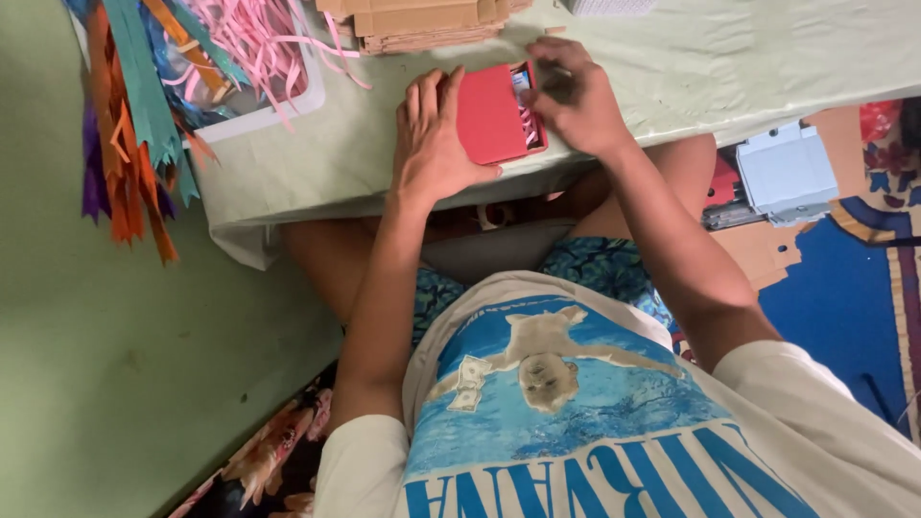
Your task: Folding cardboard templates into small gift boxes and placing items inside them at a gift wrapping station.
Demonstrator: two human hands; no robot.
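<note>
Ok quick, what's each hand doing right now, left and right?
Left hand: flat and open, pressing on the red box.
Right hand: fingers curled at the box's open end; whether it grips anything cannot be told.

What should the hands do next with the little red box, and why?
Probably slide the red sleeve the rest of the way shut. The left hand lies flat on it, while the right hand presses at the open end, where pink paper shreds still peek out. Tucking those in first would likely keep them from getting caught.
</note>
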